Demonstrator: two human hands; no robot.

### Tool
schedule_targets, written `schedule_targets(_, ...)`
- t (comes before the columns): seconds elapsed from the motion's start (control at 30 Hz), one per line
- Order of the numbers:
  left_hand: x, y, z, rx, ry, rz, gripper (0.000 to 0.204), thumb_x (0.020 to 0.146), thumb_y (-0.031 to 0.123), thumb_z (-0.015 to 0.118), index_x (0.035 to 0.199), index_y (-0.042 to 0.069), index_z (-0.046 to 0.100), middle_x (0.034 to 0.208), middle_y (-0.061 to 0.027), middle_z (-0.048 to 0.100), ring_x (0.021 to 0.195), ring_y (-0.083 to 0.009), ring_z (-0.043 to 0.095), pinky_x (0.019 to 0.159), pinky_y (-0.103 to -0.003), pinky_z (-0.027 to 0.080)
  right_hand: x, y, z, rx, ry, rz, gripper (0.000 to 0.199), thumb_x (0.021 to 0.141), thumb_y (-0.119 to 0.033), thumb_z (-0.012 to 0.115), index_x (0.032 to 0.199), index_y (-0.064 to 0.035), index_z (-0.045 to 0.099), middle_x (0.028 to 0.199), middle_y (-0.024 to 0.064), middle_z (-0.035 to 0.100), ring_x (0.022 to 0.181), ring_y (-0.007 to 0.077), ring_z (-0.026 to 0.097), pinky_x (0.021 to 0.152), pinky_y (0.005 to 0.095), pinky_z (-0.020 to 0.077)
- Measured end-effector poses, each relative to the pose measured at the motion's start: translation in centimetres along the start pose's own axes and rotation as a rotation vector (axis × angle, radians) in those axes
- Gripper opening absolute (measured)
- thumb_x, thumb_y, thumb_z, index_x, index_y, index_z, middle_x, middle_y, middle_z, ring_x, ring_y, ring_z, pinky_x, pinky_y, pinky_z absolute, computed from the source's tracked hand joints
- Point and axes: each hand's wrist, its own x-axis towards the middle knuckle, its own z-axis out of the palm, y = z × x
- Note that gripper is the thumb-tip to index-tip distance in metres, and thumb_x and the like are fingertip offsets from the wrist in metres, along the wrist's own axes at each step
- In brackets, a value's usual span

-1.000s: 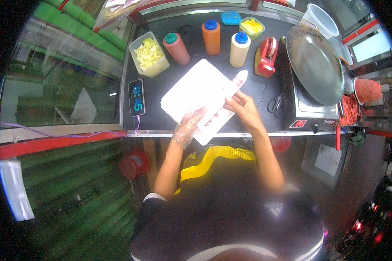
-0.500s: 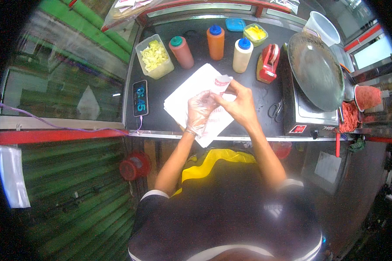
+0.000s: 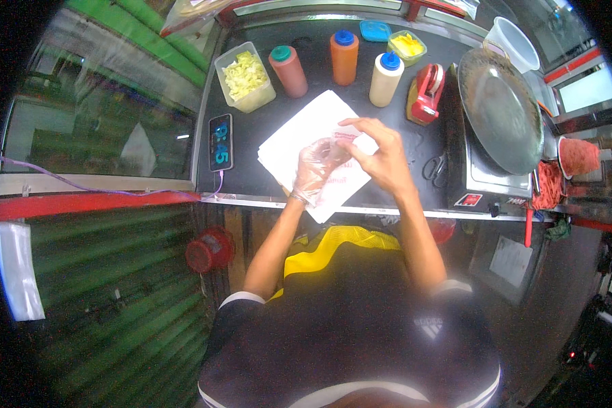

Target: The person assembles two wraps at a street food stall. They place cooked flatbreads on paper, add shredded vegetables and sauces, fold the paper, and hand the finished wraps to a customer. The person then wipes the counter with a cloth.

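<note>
A stack of white paper sheets [image 3: 289, 136] with red print lies turned at an angle on the dark counter, one corner over its front edge. My left hand [image 3: 317, 166], in a clear plastic glove, rests over the stack with its fingers curled inward. What they hold, if anything, is hidden. Just to the right, my bare right hand [image 3: 385, 156] hovers above the sheets. Its forefinger and thumb stand apart with no paper visible between them, and the thumb tip is close to the gloved fingers.
Behind the stack stand a tub of chopped greens [image 3: 245, 76], a red squeeze bottle [image 3: 289, 73], an orange one [image 3: 344, 60] and a cream one [image 3: 386, 81]. A phone [image 3: 220, 143] lies left. Rightward are a red tape dispenser [image 3: 426, 95], scissors [image 3: 434, 170] and a wok [image 3: 502, 112] on a stove.
The paper corner my right fingers had lifted is out of their pinch and lies lower. My right finger and thumb have spread apart. The left hand stays over the stack.
</note>
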Motion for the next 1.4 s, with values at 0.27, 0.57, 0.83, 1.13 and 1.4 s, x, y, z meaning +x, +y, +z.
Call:
schedule_targets(0.27, 0.0, -0.4, 0.7, 0.226, 0.085, 0.041, 0.036, 0.095, 0.008, 0.091, 0.127, -0.001, 0.078, 0.115, -0.0061, 0.082, 0.104, -0.0137, 0.074, 0.091, -0.032, 0.063, 2.1, -2.6, -4.0, -0.016, 0.008, -0.105, 0.030, 0.088, -0.015, 0.092, 0.114, -0.0028, 0.083, 0.139, 0.0127, 0.077, 0.129, 0.0285, 0.074, 0.105, 0.0431, 0.0588)
schedule_targets(0.57, 0.4, 0.7, 1.2, -0.268, 0.098, -0.049, 0.027, 0.104, 0.006, 0.081, 0.130, -0.001, 0.078, 0.116, -0.0060, 0.082, 0.099, -0.0131, 0.074, 0.086, -0.030, 0.062, 0.5, 1.2, 1.1, 0.017, -0.075, 0.182, 0.032, 0.091, -0.018, 0.092, 0.116, -0.0004, 0.083, 0.101, 0.0156, 0.084, 0.087, 0.0273, 0.081, 0.080, 0.0390, 0.0629)
schedule_targets(0.83, 4.2, 6.7, -1.0, 0.315, 0.086, 0.149, 0.023, 0.098, 0.006, 0.087, 0.120, 0.000, 0.083, 0.109, -0.0054, 0.083, 0.095, -0.0119, 0.074, 0.084, -0.030, 0.062, 4.3, 1.9, -0.8, -0.029, -0.092, 0.092, 0.027, 0.097, -0.024, 0.087, 0.105, 0.0021, 0.086, 0.093, 0.0150, 0.084, 0.085, 0.0196, 0.079, 0.079, 0.0384, 0.0598)
schedule_targets(1.13, 1.3, 8.6, -3.4, 0.699, -0.051, -0.204, 0.026, 0.099, 0.024, 0.090, 0.113, 0.004, 0.081, 0.095, -0.0045, 0.079, 0.084, -0.0156, 0.075, 0.075, -0.038, 0.062, 0.3, 5.1, 1.1, 0.110, -0.326, 0.501, 0.030, 0.101, -0.026, 0.083, 0.091, 0.0026, 0.083, 0.076, 0.0051, 0.077, 0.070, 0.0116, 0.068, 0.068, 0.0343, 0.0540)
schedule_targets(1.4, -5.0, -1.1, -5.1, 0.400, 0.204, -0.447, 0.022, 0.099, 0.016, 0.086, 0.112, -0.001, 0.082, 0.088, -0.0052, 0.077, 0.074, -0.0121, 0.068, 0.068, -0.030, 0.056, -6.7, 12.5, -1.3, 0.298, 0.696, 0.547, 0.030, 0.114, -0.027, 0.070, 0.126, -0.0009, 0.076, 0.097, 0.0075, 0.077, 0.079, 0.0113, 0.070, 0.069, 0.0284, 0.0568)
